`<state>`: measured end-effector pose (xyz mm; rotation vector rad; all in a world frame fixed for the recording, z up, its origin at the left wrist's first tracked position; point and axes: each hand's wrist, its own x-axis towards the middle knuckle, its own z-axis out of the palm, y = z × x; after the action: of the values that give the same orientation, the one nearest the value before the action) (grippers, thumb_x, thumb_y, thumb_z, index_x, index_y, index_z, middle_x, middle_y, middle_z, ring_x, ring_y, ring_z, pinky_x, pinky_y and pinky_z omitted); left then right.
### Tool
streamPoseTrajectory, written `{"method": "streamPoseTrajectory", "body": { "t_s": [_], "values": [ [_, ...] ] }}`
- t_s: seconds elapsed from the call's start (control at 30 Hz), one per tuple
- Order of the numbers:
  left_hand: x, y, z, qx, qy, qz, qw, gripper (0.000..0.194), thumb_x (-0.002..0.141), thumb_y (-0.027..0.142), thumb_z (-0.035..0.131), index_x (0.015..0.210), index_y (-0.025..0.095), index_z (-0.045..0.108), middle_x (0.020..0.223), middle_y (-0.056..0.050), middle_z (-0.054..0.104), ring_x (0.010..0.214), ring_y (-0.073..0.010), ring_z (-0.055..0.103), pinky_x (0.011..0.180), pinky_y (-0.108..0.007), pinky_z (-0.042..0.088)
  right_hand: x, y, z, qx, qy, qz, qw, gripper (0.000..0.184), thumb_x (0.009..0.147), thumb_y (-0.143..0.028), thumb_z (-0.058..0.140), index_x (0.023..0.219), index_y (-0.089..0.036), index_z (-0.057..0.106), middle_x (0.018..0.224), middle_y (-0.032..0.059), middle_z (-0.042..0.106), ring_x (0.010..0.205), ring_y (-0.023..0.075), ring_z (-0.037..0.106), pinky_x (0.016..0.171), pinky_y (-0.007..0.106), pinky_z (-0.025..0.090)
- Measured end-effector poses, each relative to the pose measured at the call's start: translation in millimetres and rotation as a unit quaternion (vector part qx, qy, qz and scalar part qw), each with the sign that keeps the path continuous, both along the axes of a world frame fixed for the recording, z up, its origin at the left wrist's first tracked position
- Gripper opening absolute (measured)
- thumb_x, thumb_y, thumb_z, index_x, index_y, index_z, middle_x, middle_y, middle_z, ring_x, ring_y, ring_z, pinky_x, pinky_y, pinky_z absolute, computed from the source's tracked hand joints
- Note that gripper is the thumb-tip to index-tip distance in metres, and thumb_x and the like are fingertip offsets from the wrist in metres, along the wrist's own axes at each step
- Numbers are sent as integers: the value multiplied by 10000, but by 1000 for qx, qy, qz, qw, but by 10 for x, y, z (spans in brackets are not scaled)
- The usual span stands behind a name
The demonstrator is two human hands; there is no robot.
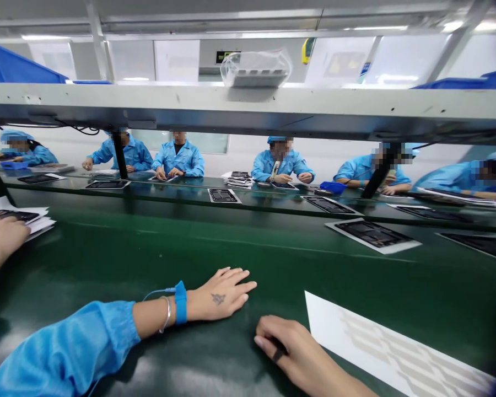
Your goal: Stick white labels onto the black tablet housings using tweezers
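Observation:
My left hand (pixel 221 295) lies flat on the green conveyor belt (pixel 149 248), fingers stretched out and holding nothing. A blue strap with a thin cord and a bracelet sit on its wrist. My right hand (pixel 289 347) rests on the belt just to the right, fingers curled under, with a small dark band showing at one finger. What it holds, if anything, is hidden. Its knuckles are close to the near corner of a white sheet (pixel 397 353) with pale strips on it.
Another person's hand (pixel 2 234) rests on a stack of white trays (pixel 33 218) at the far left. Several trays with dark parts (pixel 372 234) lie on the belt beyond. Workers in blue coats sit along the far side. A grey shelf beam (pixel 248 107) spans overhead.

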<state>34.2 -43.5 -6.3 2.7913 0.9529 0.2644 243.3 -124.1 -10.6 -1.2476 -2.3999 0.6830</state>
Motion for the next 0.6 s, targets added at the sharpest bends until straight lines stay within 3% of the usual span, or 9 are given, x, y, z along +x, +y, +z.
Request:
{"method": "streamPoseTrajectory", "body": {
  "t_s": [0.2, 0.3, 0.43, 0.6],
  "values": [
    [-15, 5, 16, 3, 8, 2, 1000, 470, 1062, 331, 300, 1512, 236, 394, 1599, -89, 336, 1493, -250, 269, 1230, -469, 215, 1, -15, 33, 18, 24, -3, 1000, 174, 906, -185, 474, 734, -210, 471, 726, -4, 571, 668, 138, 511, 630, 236, 340],
    [-25, 17, 18, -12, -7, 2, 1000, 521, 1065, 346, 284, 1575, 241, 244, 1614, -61, 307, 1496, -231, 261, 1234, -465, 209, -6, -23, 58, 21, 36, -2, 999, 87, 884, -158, 516, 830, -214, 555, 755, -10, 595, 673, 129, 526, 638, 220, 356],
    [-44, 38, -9, -12, -29, -8, 999, 555, 1070, 361, 254, 1598, 269, 109, 1628, -22, 270, 1493, -217, 270, 1231, -450, 222, -17, -31, 97, 28, 43, -1, 999, 101, 886, -160, 557, 944, -208, 626, 781, 1, 640, 673, 129, 565, 646, 211, 387],
    [-52, 107, -102, 18, -37, 8, 999, 539, 1052, 400, 281, 1549, 189, 285, 1576, -80, 380, 1468, -241, 328, 1221, -455, 260, -24, -32, 150, 31, 19, 0, 999, 101, 890, -159, 593, 952, -194, 664, 832, 24, 686, 712, 139, 610, 653, 204, 413]
  ]
}}
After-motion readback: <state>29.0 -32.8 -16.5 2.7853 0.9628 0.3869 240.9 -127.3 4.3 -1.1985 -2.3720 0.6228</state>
